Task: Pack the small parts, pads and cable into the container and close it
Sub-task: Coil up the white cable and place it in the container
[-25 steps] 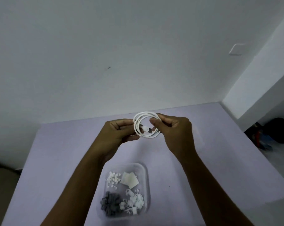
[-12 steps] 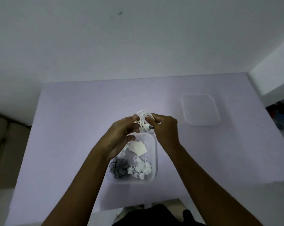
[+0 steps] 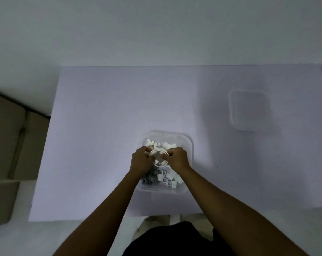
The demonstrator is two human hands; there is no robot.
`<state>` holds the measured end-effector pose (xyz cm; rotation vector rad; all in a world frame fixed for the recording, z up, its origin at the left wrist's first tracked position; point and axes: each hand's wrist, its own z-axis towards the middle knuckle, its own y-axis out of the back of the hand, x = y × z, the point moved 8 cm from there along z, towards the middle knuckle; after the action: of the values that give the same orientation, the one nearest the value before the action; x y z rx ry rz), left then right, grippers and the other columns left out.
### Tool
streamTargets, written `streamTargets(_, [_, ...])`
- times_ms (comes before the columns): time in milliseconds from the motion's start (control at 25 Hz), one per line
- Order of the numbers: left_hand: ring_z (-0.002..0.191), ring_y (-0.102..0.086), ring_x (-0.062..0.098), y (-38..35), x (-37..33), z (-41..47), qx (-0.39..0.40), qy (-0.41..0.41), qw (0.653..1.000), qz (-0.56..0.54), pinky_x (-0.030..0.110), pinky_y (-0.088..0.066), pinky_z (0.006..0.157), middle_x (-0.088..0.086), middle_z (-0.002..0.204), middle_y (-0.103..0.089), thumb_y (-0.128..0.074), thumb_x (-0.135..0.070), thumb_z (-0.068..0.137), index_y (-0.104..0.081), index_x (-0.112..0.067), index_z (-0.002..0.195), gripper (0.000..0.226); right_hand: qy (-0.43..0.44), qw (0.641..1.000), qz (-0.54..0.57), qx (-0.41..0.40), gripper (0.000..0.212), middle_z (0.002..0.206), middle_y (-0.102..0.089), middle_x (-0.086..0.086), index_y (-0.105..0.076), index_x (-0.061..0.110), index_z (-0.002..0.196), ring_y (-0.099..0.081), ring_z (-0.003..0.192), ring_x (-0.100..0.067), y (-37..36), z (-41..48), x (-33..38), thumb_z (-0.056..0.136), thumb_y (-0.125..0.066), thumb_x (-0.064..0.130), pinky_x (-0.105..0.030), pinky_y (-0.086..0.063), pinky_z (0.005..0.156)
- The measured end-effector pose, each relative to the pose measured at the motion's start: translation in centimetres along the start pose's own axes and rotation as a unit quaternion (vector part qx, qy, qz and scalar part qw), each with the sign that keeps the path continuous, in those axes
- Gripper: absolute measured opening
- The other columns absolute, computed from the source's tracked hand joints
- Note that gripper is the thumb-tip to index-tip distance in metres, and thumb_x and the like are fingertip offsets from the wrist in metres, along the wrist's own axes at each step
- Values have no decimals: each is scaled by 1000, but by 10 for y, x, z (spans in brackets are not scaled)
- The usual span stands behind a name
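Observation:
A clear plastic container (image 3: 189, 145) sits on the lilac table near the front edge. Inside it lie small white clips (image 3: 170, 179), grey parts (image 3: 149, 179) and white pads (image 3: 168, 145). A coiled white cable (image 3: 159, 154) is held over the container's middle, low among the contents. My left hand (image 3: 141, 160) grips the coil's left side and my right hand (image 3: 177, 157) grips its right side. The clear lid (image 3: 249, 109) lies flat on the table, far to the right of the container.
The lilac table (image 3: 101, 135) ends just behind my forearms at the front. A brown cardboard box (image 3: 6, 145) stands on the floor off the table's left edge. A white wall rises behind the table.
Both hands have come down with the coiled cable from above the table into the container. The view has tilted downward, bringing the lid into sight at the right.

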<state>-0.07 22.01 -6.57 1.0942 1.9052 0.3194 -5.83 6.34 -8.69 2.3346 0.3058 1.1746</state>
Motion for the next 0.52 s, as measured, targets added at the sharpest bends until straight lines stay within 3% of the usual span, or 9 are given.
streamTargets(200, [97, -67, 27, -16, 1, 6, -2, -22, 996, 83, 26, -45, 73, 10, 110, -71, -58, -14, 90, -69, -13, 108, 21, -22, 997, -78, 12, 35, 50, -43, 5, -56, 14, 58, -38, 47, -7, -12, 6, -13, 85, -76, 23, -26, -26, 48])
streamTargets(320, [101, -67, 29, -20, -2, 1, 14, -34, 990, 140, 30, -49, 81, 12, 114, -69, -56, -17, 93, -67, -10, 112, 23, -21, 996, -81, 9, 46, 49, -39, 4, -44, 17, 50, -36, 45, -8, -4, 3, -11, 84, -76, 18, -24, -25, 46])
streamTargets(400, [95, -68, 27, -2, -19, -4, -41, -84, 988, 121, 30, -50, 80, 10, 108, -71, -56, -20, 93, -67, -12, 109, 21, 2, 997, -82, -6, 52, 52, -36, 8, -36, 23, 49, -34, 49, -10, 7, -3, -4, 85, -73, 16, -27, -27, 51])
streamTargets(480, [94, -65, 24, 29, -36, -14, -145, -152, 976, 63, 29, -49, 78, 7, 106, -69, -58, -23, 93, -66, -13, 109, 21, 30, 995, -44, -78, 35, 65, -50, 10, -53, 26, 58, -48, 62, -11, 28, -13, 3, 88, -68, 14, -27, -39, 61])
streamTargets(520, [99, -61, 24, 43, -37, -17, -190, -165, 967, 38, 31, -47, 81, 8, 110, -66, -58, -24, 93, -63, -12, 114, 24, 34, 991, 6, -131, 18, 79, -60, 7, -66, 22, 73, -57, 72, -12, 41, -21, 2, 88, -67, 11, -26, -45, 67])
